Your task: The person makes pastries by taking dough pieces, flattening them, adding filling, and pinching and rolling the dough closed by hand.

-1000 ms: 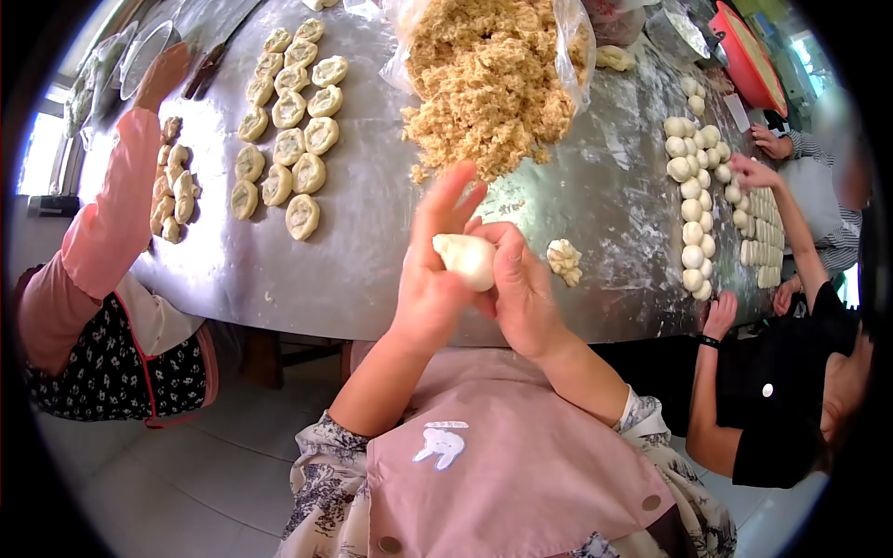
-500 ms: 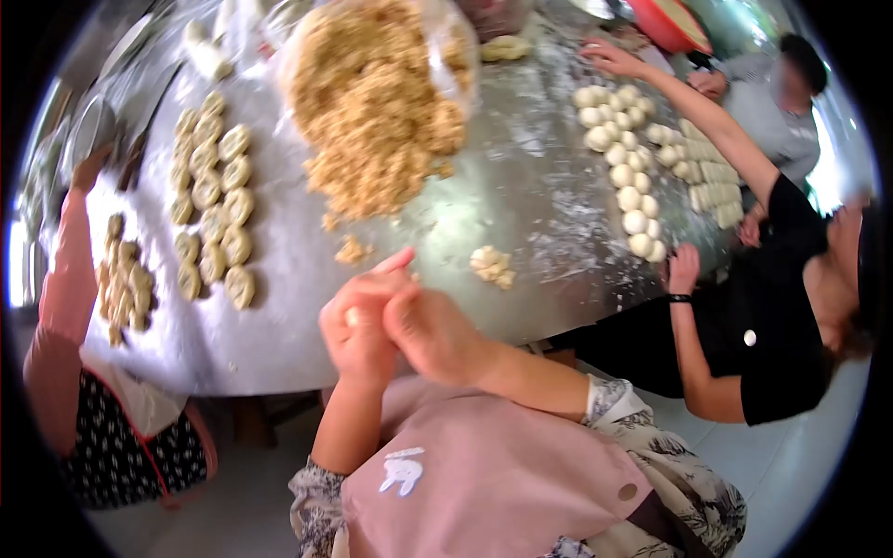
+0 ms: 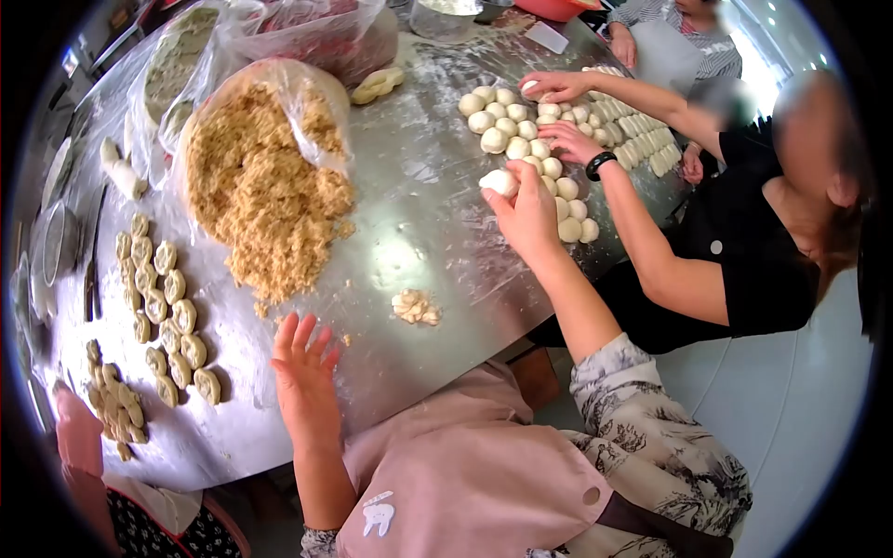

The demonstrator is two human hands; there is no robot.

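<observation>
My right hand (image 3: 528,216) is closed on a round white dough ball (image 3: 499,183), pinched at the fingertips, beside rows of similar dough balls (image 3: 495,139). Fingers spread, my left hand (image 3: 307,377) is above the table's near edge with nothing in it. Just beyond it lies crumbly tan filling (image 3: 270,186), spilling from a clear plastic bag. A small pile of pale dough scraps (image 3: 416,307) sits on the metal table between my hands.
At right, a co-worker in black has both hands (image 3: 569,139) at the dough balls. Cut dough pieces (image 3: 651,149) lie beyond. Coiled dough pieces (image 3: 172,316) stand in rows at left, near another person's arm (image 3: 79,432). A bag of reddish filling (image 3: 312,37) is at the back.
My hands have come apart from being clasped together. The right has moved right and away with a dough ball; the left has opened. The view has shifted, and the co-worker's hands have moved.
</observation>
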